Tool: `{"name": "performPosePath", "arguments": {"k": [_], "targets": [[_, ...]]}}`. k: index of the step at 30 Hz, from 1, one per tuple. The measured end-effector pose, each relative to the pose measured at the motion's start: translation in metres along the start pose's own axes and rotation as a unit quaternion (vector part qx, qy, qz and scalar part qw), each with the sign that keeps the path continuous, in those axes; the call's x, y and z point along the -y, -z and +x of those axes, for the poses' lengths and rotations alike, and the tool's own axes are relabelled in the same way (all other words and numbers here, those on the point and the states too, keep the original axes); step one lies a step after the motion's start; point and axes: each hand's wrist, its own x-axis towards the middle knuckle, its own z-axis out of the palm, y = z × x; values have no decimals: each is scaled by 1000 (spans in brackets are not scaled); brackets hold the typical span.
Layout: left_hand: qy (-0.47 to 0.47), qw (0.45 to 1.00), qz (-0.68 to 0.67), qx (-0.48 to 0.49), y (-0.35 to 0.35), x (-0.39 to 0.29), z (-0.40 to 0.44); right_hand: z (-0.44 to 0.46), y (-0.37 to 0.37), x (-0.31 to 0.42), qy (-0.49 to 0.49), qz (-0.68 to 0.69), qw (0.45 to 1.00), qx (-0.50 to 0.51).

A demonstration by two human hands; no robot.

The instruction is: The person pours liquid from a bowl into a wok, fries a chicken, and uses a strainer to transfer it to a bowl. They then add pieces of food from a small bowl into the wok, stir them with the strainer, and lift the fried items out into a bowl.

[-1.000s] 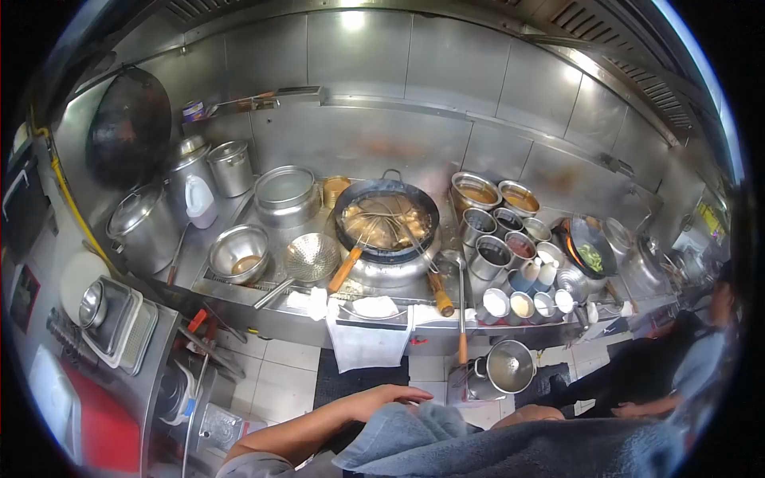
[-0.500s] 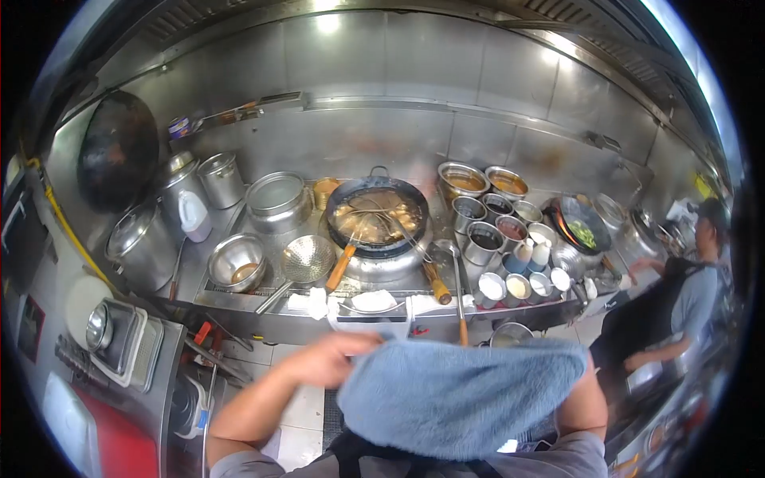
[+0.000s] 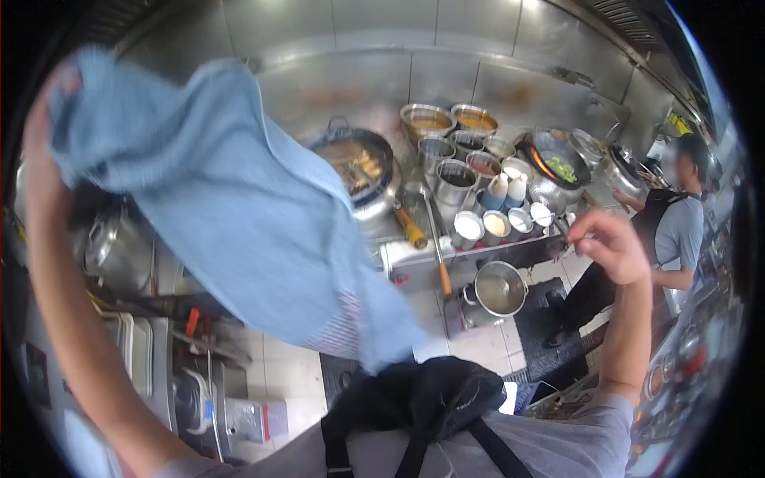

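Blue cloth (image 3: 231, 207): spread in the air, running from 10 o'clock to near 6 o'clock, in front of the counter. Left hand (image 3: 64, 86) at 10 o'clock, gripping the cloth's upper corner. Right hand (image 3: 613, 245) at 3 o'clock, apart from the cloth, partly open, fingers loosely bent. Wok of food (image 3: 358, 163) toward 11 o'clock, partly covered from view by the cloth. Wok with greens (image 3: 562, 169) at 2 o'clock. Metal pot (image 3: 500, 288) at 4 o'clock. Co-worker (image 3: 677, 231) at 3 o'clock, beyond the right hand.
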Motion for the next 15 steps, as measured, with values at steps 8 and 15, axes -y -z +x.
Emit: {"name": "performPosePath", "arguments": {"k": [8, 15], "targets": [[-374, 912, 78, 153, -203, -146, 5, 91, -177, 66, 151, 134, 976, 82], [-463, 799, 352, 155, -223, -184, -75, 109, -244, 43, 224, 175, 956, 72]]}}
